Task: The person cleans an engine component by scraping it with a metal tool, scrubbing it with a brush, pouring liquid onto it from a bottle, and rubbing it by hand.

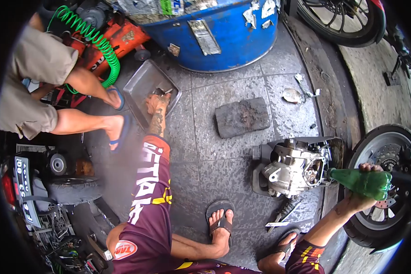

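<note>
My right hand (pixel 369 192) is wrapped round a green plastic bottle (pixel 355 179). The bottle lies tilted, its neck pointing left at the side of a silver engine (pixel 293 170) whose inner parts show. Over on the left, my left hand (pixel 158 103) reaches into a shallow metal tray (pixel 140 86). Its fingers are closed on a small metal part (pixel 161 92), partly hidden, whose exact kind I cannot make out. The engine rests on the tiled floor, close to my right foot.
A dark block (pixel 242 117) sits mid-floor. Behind stands a blue drum (pixel 228 39). Another person's legs (pixel 84 121) are at left, near a coiled green hose (pixel 106 52) and an orange machine (pixel 116 48). Motorcycle wheels (pixel 382 160) stand right. A crumpled plastic bag (pixel 293 95) lies beyond the engine.
</note>
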The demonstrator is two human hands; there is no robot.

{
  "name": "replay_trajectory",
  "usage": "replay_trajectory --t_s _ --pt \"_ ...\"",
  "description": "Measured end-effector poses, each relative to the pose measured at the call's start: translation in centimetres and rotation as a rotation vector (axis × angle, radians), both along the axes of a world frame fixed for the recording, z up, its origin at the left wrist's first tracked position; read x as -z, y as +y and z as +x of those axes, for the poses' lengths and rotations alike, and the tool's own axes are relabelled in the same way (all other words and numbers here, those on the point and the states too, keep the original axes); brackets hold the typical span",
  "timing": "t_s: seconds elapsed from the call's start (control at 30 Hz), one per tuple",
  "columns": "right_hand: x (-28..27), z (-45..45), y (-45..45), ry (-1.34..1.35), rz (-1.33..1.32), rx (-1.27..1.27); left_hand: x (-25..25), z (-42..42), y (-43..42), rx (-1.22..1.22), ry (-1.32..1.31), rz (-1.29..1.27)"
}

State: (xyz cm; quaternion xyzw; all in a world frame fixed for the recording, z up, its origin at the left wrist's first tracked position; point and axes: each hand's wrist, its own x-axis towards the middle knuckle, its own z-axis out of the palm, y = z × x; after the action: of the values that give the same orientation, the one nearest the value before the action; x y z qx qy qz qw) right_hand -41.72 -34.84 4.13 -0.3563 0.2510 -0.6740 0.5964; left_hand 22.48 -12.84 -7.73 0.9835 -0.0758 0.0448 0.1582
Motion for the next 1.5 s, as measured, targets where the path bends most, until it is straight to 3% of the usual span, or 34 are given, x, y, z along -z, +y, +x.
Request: replay_trajectory --t_s 0.2,0.23,0.27,0.33,0.37,0.43,0.47,0.53,0.73,0.8,0.83,1.0,1.13,1.23,1.27,1.33,1.37,1.4,1.47,1.5 --pt "-1.2 2.3 0.7 -0.079 -0.079 -0.067 0.4 3.2 1.9 0.230 0.074 -0.004" --pt "-1.7 2.5 1.0 -0.058 -0.079 -0.043 2.2 4.8 2.5 0.296 -0.246 0.034" --pt "-2.1 2.6 0.9 -0.045 -0.082 -0.030 2.5 5.7 2.9 0.342 -0.185 -0.195" --pt "-2.0 2.4 0.6 -0.120 -0.103 -0.064 1.3 5.5 2.1 0.181 -0.515 0.023" --pt "-1.9 2.0 0.3 -0.091 -0.100 -0.074 0.6 5.0 1.3 0.195 -0.515 0.020" --pt "-2.0 2.1 0.5 -0.163 -0.115 -0.077 -2.1 4.9 0.0 0.365 -0.288 -0.367" --pt "-2.1 2.3 0.5 -0.171 -0.128 -0.070 -4.5 2.4 -1.7 0.312 -0.097 -0.418" --pt "-3.0 3.0 0.5 -0.227 -0.145 -0.062 -9.1 -5.9 -5.6 0.519 0.096 -0.764" --pt "-5.8 2.0 0.9 -0.309 -0.169 0.004 -14.3 -25.8 -13.1 0.880 0.788 -0.786" --pt "-6.5 0.7 0.9 -0.302 -0.199 -0.003 -13.5 -28.5 -14.5 1.035 0.627 -0.665" --pt "-7.4 0.3 1.2 -0.352 -0.204 -0.008 -13.6 -28.7 -15.1 1.059 0.333 -0.490" --pt "-6.3 -2.9 1.3 -0.307 -0.198 0.047 -8.8 -25.5 -13.2 0.869 0.247 -0.225" --pt "-5.2 -2.4 1.4 -0.246 -0.129 0.126 -4.7 -24.2 -10.6 0.857 0.205 -0.157" --pt "-5.1 -1.0 1.6 -0.410 -0.108 0.078 -3.1 -24.3 -9.3 0.844 0.165 -0.151" --pt "-5.2 -0.8 1.8 -0.303 -0.146 0.129 -2.6 -24.4 -9.3 0.852 0.174 -0.151" --pt "-5.5 -0.3 1.9 -0.168 -0.143 0.168 -3.4 -25.7 -9.4 0.856 -0.171 -0.089" --pt "-6.3 0.1 2.5 -0.251 -0.130 0.112 -4.0 -26.4 -10.0 0.915 -0.242 -0.192" --pt "-6.6 0.5 2.6 -0.224 -0.136 0.113 -5.5 -28.1 -10.6 0.921 -0.237 -0.192" --pt "-7.1 1.4 3.0 -0.239 -0.150 0.056 -9.4 -32.8 -11.5 1.098 0.101 -0.475" --pt "-7.7 2.0 3.3 -0.199 -0.134 0.087 -11.3 -35.1 -11.6 1.196 0.253 -0.441"
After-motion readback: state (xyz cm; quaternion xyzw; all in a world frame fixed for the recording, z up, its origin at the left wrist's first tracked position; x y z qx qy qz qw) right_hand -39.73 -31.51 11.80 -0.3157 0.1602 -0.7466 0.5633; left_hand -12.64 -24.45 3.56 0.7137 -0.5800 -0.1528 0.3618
